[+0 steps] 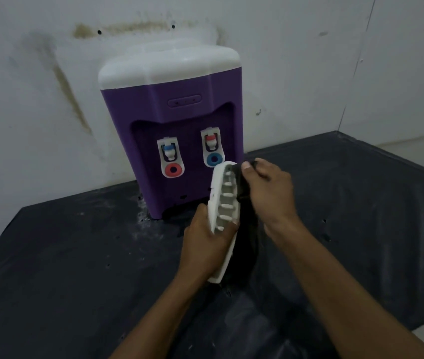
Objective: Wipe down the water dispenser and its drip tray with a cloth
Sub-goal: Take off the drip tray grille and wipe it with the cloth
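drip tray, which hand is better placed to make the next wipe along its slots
Right. The right hand holds the dark cloth against the slotted face of the drip tray. The left hand grips the tray lower down and is needed to steady it.

A plain home corner: water dispenser (172,117) on dark counter (63,268) against stained white walls (24,86).

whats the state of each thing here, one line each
water dispenser: upright, drip tray off it
drip tray: held up on edge, tilted
cloth: pressed on the tray, rest hanging down
left hand: grips the tray's lower part
right hand: holds the cloth at the tray's upper end
counter: dusty white smears by the dispenser's base
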